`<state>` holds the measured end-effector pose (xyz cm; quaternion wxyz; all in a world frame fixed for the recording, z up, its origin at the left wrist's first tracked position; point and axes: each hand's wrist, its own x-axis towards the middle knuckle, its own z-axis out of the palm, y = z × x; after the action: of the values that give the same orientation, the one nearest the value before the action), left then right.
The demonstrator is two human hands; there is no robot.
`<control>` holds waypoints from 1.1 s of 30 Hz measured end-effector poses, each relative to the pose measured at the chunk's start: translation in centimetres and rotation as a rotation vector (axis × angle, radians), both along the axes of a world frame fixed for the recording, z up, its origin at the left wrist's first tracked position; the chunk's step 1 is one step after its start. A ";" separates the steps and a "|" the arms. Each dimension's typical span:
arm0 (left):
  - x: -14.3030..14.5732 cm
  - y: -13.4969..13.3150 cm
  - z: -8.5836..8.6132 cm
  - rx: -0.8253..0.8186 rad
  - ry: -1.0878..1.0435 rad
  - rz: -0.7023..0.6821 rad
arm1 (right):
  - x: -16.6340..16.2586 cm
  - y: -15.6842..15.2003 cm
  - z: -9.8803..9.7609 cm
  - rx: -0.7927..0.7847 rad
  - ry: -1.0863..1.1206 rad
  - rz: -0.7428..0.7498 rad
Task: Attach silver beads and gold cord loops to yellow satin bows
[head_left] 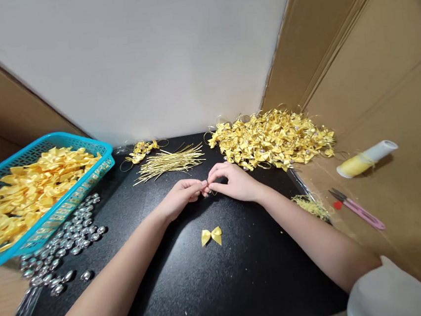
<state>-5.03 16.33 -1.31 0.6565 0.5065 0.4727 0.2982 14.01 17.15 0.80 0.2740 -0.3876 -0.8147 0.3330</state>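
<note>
"One thin cord (214, 193) is held; by which hand?"
"By both: it is pinched in the fingertips of the left hand (180, 196) and the right hand (235, 181), close together above the black tabletop (245, 284)."
"And the yellow bow (211, 236)?"
"It is laid on the tabletop, on the near side of the hands; beyond them, gold ties (169, 162) are bunched."

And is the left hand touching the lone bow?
Apart. The head view shows bare black tabletop between the left hand and the lone bow, which lies nearer the person.
</note>
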 end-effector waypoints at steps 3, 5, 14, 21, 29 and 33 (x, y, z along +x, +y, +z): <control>0.1 -0.1 0.4 0.004 0.045 -0.036 | -0.1 -0.3 0.2 0.023 -0.050 -0.030; 0.0 -0.1 0.5 0.024 0.091 -0.054 | -0.1 -0.5 0.4 0.053 -0.079 -0.042; -0.4 0.1 -0.1 0.027 0.094 -0.050 | 0.6 -0.3 1.1 0.112 -0.174 -0.044; -0.2 0.1 0.0 0.034 0.097 -0.005 | 1.7 0.5 1.2 0.071 -0.166 -0.026; -0.1 0.1 0.0 0.027 0.102 0.018 | 1.8 0.8 0.8 0.061 -0.111 -0.020; -0.2 0.0 0.0 0.046 0.122 -0.002 | 1.3 0.4 0.6 0.074 -0.120 0.019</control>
<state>-5.24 16.37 -1.31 0.6152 0.5391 0.5042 0.2768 15.30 17.60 1.44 0.2355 -0.3885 -0.8452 0.2816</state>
